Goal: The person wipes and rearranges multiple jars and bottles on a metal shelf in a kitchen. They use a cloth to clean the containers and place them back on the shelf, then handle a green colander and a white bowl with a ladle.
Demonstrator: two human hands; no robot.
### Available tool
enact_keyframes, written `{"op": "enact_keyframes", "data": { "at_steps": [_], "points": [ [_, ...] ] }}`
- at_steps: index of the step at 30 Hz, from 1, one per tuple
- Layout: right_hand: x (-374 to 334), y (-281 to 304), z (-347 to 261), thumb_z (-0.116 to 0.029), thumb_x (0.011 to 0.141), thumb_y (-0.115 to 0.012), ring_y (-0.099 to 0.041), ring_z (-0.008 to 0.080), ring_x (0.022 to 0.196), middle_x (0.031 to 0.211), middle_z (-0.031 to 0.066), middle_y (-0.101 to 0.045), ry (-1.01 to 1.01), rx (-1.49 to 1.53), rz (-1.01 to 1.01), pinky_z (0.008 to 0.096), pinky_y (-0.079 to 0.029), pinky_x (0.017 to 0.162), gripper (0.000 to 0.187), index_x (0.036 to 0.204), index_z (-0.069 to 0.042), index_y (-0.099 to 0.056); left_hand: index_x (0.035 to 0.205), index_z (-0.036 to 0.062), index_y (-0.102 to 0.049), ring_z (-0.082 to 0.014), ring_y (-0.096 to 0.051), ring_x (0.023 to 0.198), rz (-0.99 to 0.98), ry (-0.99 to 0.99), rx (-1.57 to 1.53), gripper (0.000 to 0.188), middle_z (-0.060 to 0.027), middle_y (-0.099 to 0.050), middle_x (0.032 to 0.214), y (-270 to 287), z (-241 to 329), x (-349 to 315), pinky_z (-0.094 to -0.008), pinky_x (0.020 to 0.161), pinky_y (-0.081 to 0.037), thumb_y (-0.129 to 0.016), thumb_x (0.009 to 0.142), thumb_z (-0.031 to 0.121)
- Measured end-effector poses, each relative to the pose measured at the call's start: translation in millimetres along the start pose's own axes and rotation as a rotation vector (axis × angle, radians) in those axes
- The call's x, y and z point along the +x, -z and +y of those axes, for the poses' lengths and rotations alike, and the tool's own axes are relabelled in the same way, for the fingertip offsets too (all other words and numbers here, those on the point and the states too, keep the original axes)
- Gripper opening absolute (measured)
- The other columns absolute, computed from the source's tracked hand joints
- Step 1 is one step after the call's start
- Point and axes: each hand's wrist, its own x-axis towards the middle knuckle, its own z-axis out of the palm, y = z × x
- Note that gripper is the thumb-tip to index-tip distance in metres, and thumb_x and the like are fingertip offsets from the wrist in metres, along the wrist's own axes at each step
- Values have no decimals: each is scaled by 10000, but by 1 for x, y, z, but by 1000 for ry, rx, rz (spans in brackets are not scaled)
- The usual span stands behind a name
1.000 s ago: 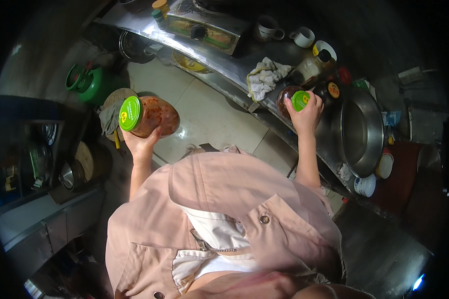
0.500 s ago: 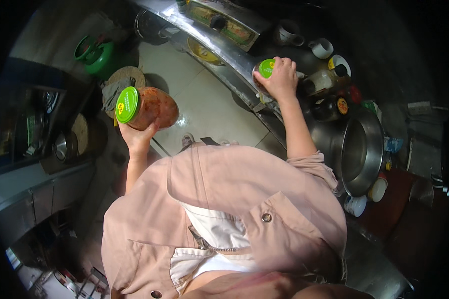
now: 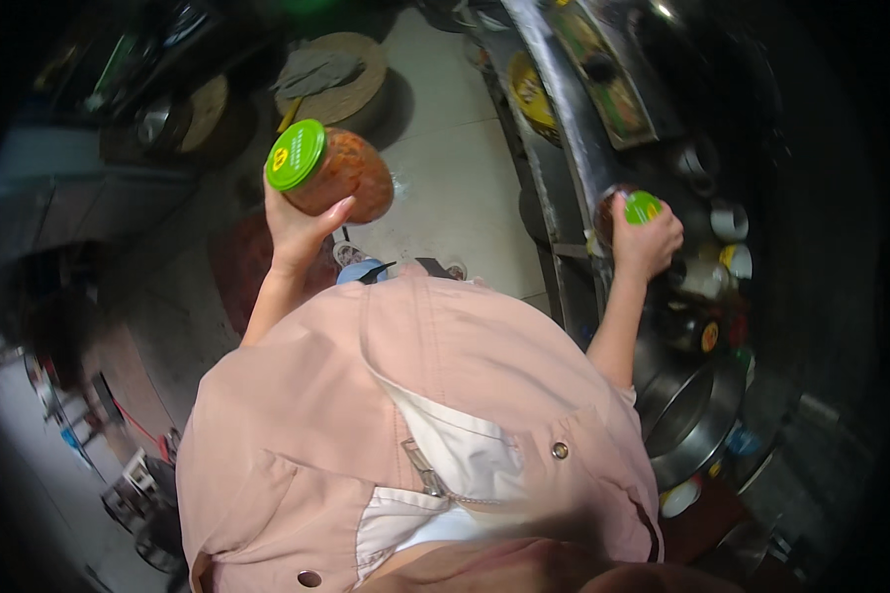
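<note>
My left hand is wrapped round a large glass jar with a green lid. Reddish-brown food shows through its glass, and it is tilted with the lid toward the upper left. On the right, my right hand grips a second jar, also green-lidded and dark inside. This jar is at the edge of the metal counter; whether it rests there or hangs just above, I cannot tell. My fingers hide part of it.
A round wooden block with a grey cloth stands on the tiled floor. A yellow basket sits below the counter. Along the right are a white mug, a dark jar and a large steel basin.
My view has turned, so the counter and floor items appear shifted right or upward. Both hands keep hold of their jars, and the left jar appears slightly higher and further right.
</note>
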Motion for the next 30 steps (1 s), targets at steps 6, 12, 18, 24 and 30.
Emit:
{"op": "enact_keyframes", "data": {
  "at_steps": [6, 12, 18, 24, 30],
  "points": [
    [-18, -8, -9, -565, 727, -702, -540, 388, 1048, 1079, 192, -584, 37, 54, 97, 511, -467, 849, 638, 1097, -55, -602, 1288, 42, -383, -202, -498, 1144, 93, -31, -25, 885, -87, -496, 1219, 93, -1, 18, -348, 1006, -408, -888, 571, 159],
    [-56, 5, -101, -505, 759, -712, -576, 367, 1003, 1073, 188, -607, 111, 132, 43, 449, -468, 851, 579, 1073, -27, -625, 1264, 64, -440, -198, -547, 1096, 311, -39, -115, 764, -76, -543, 1179, 226, -1, 29, -343, 971, -454, -843, 615, 83],
    [-91, 4, -255, -406, 784, -727, -578, 355, 992, 1061, 179, -606, 445, 437, -71, 416, -459, 862, 515, 1082, -2, -610, 1203, 36, -514, -186, -598, 1015, 566, -114, -1, 660, -71, -597, 1120, 358, -10, 29, -343, 940, -475, -829, 624, 66],
    [-154, 21, -417, -372, 783, -726, -576, 351, 973, 1033, 170, -601, 678, 557, -58, 407, -455, 860, 494, 1075, 7, -602, 1207, 27, -505, -189, -582, 1031, 713, -150, 102, 682, -74, -586, 1131, 497, -18, 17, -336, 945, -457, -834, 613, 96],
    [-201, 28, -548, -359, 768, -731, -559, 341, 993, 1033, 157, -593, 864, 613, -120, 411, -437, 887, 491, 1079, -8, -584, 1240, 46, -434, -204, -533, 1071, 796, -104, 207, 768, -75, -533, 1152, 595, -22, 17, -341, 980, -424, -845, 596, 126]
  ]
}}
